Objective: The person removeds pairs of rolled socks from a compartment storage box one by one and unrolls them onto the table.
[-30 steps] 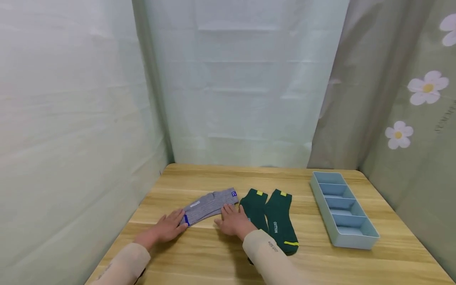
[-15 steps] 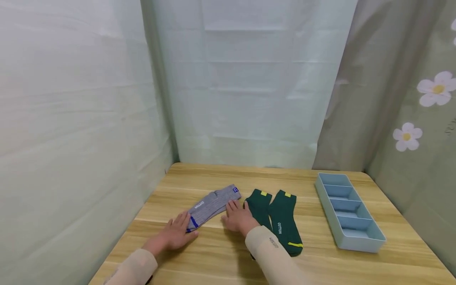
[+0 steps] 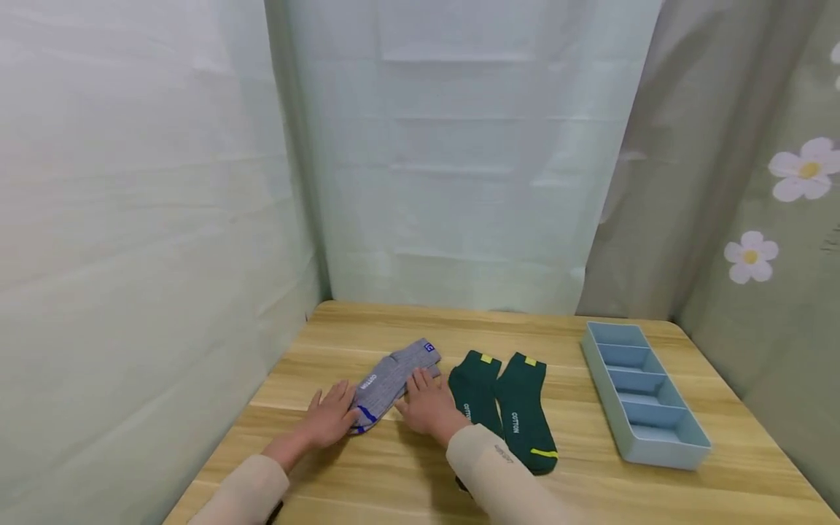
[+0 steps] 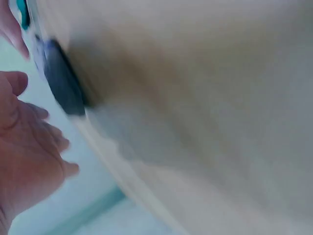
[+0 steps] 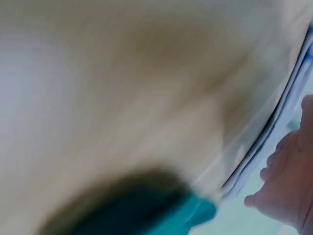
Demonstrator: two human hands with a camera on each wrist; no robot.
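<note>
A pair of grey socks (image 3: 394,379) with blue bands lies on the wooden table, slanting from lower left to upper right. At the toe end, my left hand (image 3: 330,417) touches the socks' left edge with fingers extended. My right hand (image 3: 428,402) rests by their right edge near the cuff, its fingers out straight. Just right of that hand lie two dark green socks, a left one (image 3: 475,383) and a right one (image 3: 523,408), side by side with yellow marks. My right forearm covers part of the left green sock. Both wrist views are blurred.
A light blue box (image 3: 646,394) with several compartments stands at the right of the table (image 3: 394,488). Pale cloth (image 3: 446,160) hangs behind the table and along its sides, with white flowers printed on the right one.
The grey socks have turned to a steeper slant, their toe end coming nearer and to the right. My left hand has followed the toe end. The green socks keep their place on the table.
</note>
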